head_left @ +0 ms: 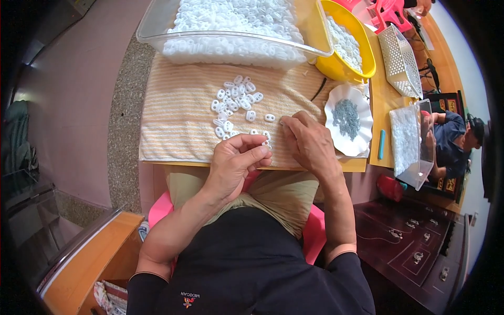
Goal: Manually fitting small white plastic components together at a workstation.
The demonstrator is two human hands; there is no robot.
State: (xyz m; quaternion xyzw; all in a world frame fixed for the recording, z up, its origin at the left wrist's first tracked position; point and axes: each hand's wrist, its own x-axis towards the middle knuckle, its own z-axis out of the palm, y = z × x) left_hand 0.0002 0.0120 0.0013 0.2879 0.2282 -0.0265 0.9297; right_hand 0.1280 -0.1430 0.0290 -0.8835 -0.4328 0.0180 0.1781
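Observation:
Between the thumb and forefinger of my left hand [235,160] is a small white two-holed plastic piece [266,137], held near the front edge of the striped towel [178,121]. Just right of it, my right hand [311,140] reaches over the towel with fingers bent and tips together; a tiny pale bit shows at the fingertips, too small to name. Loose white plastic pieces [234,97] of the same oval shape lie scattered beyond my left hand. One single piece [269,117] lies between the pile and my right fingers.
A clear bin [226,34] full of white pieces stands at the back, beside a yellow basin [369,65]. Right of my hand sits a fluted white dish [336,142] with small dark grey bits. Further right are a perforated basket [401,60] and another clear box [420,178].

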